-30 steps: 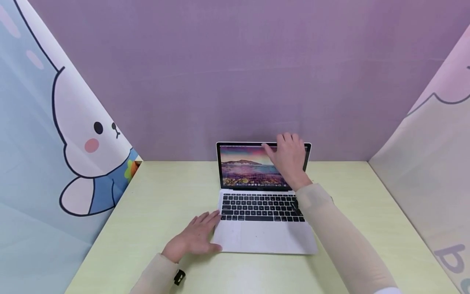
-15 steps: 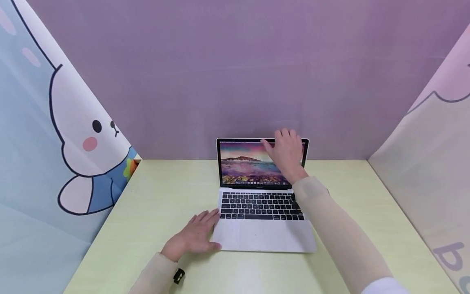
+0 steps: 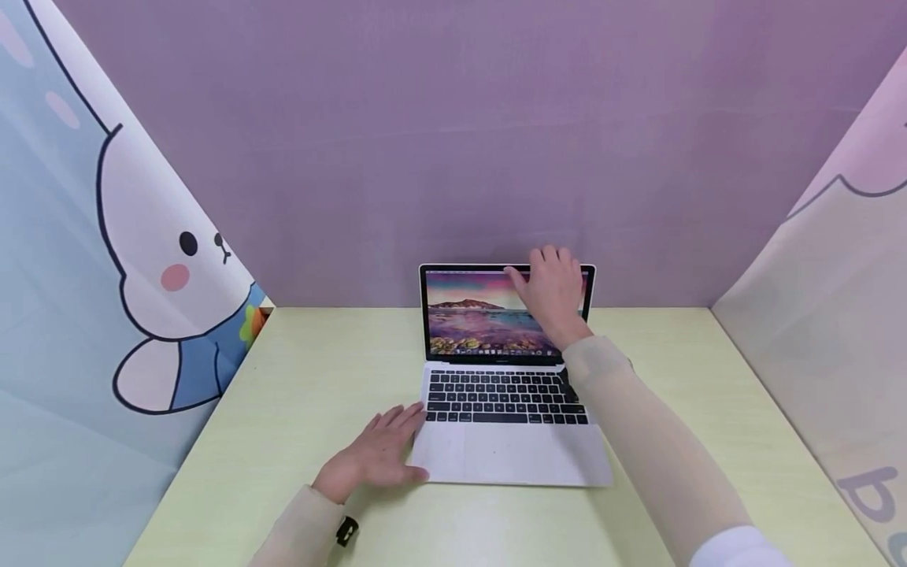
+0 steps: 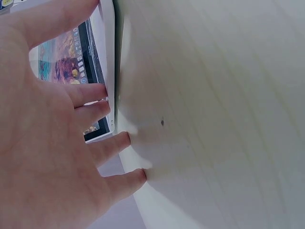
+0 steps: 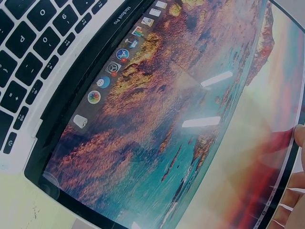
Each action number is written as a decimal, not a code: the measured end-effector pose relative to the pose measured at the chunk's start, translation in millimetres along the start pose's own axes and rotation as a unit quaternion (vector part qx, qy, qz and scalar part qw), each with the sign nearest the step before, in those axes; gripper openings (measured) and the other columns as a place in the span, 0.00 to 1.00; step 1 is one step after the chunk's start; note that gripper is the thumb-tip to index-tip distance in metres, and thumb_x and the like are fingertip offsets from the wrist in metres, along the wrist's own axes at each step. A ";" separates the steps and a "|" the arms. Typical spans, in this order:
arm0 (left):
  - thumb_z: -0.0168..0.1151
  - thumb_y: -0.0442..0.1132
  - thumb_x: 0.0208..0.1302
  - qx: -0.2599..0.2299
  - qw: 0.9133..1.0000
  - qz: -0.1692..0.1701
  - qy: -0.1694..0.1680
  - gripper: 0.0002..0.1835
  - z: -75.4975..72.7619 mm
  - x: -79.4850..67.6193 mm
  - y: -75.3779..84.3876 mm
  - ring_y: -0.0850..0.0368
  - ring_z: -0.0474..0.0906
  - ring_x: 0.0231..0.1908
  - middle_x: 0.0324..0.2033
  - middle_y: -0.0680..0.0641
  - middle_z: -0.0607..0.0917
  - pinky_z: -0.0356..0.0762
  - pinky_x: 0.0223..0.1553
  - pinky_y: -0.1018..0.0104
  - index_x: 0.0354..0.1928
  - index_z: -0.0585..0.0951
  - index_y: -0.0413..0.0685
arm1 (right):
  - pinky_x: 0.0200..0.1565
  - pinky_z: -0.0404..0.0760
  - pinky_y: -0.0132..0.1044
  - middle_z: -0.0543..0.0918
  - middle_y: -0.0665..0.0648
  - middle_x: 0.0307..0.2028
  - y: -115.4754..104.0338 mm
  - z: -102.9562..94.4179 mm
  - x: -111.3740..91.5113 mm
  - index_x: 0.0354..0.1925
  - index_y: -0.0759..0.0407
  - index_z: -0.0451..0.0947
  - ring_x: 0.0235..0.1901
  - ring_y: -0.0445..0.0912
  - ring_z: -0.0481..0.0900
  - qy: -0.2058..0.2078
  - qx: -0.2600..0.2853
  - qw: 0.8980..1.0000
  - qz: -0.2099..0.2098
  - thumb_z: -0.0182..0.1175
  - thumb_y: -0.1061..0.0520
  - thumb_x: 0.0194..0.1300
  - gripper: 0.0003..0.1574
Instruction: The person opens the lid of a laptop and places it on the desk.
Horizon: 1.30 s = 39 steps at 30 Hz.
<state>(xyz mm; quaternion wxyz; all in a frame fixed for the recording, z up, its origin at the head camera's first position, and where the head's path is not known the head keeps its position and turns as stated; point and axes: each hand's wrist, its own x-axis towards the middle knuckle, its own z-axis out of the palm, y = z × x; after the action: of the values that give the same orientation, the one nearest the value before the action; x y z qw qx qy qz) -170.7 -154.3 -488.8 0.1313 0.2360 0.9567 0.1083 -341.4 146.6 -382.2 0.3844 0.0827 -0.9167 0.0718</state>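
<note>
At the far middle of the pale yellow-green tabletop [image 3: 298,409], a slim silver laptop with black keys [image 3: 506,441] is standing open, its lit screen showing a mountain-and-water wallpaper [image 3: 475,319]. The right hand [image 3: 554,295] is gripping the lid's top edge near its right end, fingers curled over the rim and thumb lying on the screen side (the right wrist view is catching only fingertips [image 5: 290,210] at that rim). The left hand [image 3: 379,457] is resting flat beside the laptop's front left corner, fingers straight and slightly apart, their tips touching the base and bracing it.

Judged from the grip, the lid-tilting step is under way; whether opening or closing cannot be told. The next move is calling for steady pressure through the top edge while the left hand is keeping the base from sliding or lifting.

Around the work, a purple backdrop [image 3: 453,142] is closing the rear, a cartoon rabbit curtain [image 3: 142,268] is hanging at the left, and a pale printed curtain [image 3: 836,315] at the right. Nothing is lying in the lid's path; the right forearm's beige sleeve [image 3: 652,449] is crossing the keyboard's right side.
</note>
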 end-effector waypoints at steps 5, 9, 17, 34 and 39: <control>0.62 0.64 0.54 0.006 1.000 0.000 -0.002 0.50 0.0 -0.7 0.3 0.38 0.50 0.70 0.73 0.46 0.53 0.50 0.65 0.35 0.73 0.56 0.45 | 0.43 0.72 0.50 0.77 0.60 0.36 2.6 1.0 0.7 0.35 0.61 0.75 0.39 0.57 0.70 -0.023 0.000 1.000 -0.007 0.55 0.34 0.64 0.30; 0.62 0.64 0.54 0.006 1.000 0.003 -0.003 0.50 0.8 -1.2 -0.2 0.38 0.51 0.69 0.73 0.46 0.54 0.50 0.65 0.35 0.73 0.57 0.45 | 0.48 0.72 0.51 0.77 0.61 0.42 7.0 2.4 0.1 0.43 0.61 0.76 0.44 0.57 0.70 -0.069 -0.008 0.997 -0.014 0.53 0.34 0.66 0.31; 0.63 0.64 0.54 -0.006 1.000 0.007 0.003 0.51 4.4 -1.1 -2.0 0.37 0.50 0.69 0.73 0.45 0.53 0.49 0.64 0.34 0.72 0.57 0.44 | 0.52 0.71 0.52 0.75 0.62 0.47 12.1 3.1 0.4 0.48 0.63 0.75 0.48 0.58 0.69 -0.106 -0.009 0.994 -0.026 0.56 0.38 0.65 0.30; 0.62 0.64 0.54 0.000 1.000 0.011 0.006 0.51 7.0 -3.1 -6.4 0.37 0.50 0.69 0.73 0.45 0.53 0.50 0.64 0.34 0.73 0.56 0.45 | 0.53 0.70 0.51 0.73 0.62 0.48 16.4 2.2 -5.2 0.51 0.64 0.74 0.49 0.57 0.67 -0.137 0.005 0.989 -0.055 0.60 0.46 0.65 0.26; 0.62 0.64 0.54 -0.002 1.000 0.019 0.012 0.51 7.7 -4.4 -7.8 0.36 0.51 0.69 0.73 0.45 0.54 0.50 0.64 0.34 0.73 0.56 0.44 | 0.56 0.70 0.52 0.70 0.64 0.54 19.7 3.4 -7.5 0.60 0.66 0.70 0.55 0.58 0.65 -0.165 0.010 0.984 -0.062 0.60 0.46 0.65 0.34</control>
<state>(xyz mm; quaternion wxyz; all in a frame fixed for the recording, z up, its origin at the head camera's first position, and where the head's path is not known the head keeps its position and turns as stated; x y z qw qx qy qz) -167.9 -162.0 -497.2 0.1184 0.2522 0.9534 0.1155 -342.7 165.9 -391.3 0.2310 0.1540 -0.9598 0.0425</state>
